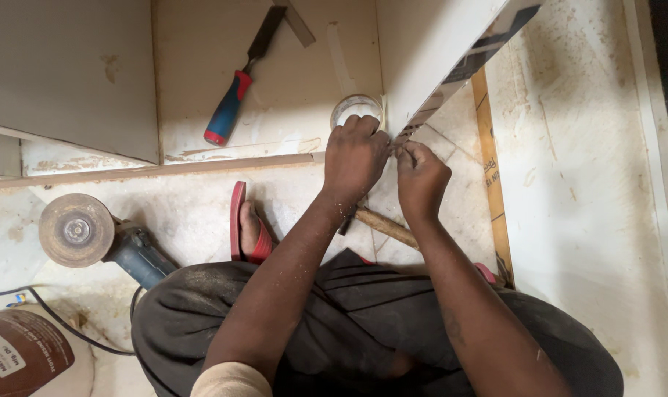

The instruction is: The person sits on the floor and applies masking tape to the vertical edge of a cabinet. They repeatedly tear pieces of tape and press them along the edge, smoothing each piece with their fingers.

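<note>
Dusty tiled floor [202,213], left hand [354,156] and right hand [421,176] fingers pinched on thin edge strip at white board [422,59] corner; strip likely light, flexible, best gripped near the end.

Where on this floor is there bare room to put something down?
Bare floor lies right of the yellow strip, and between the chisel and the tape roll. It is crowded around both hands, the hammer handle and the angle grinder.
</note>
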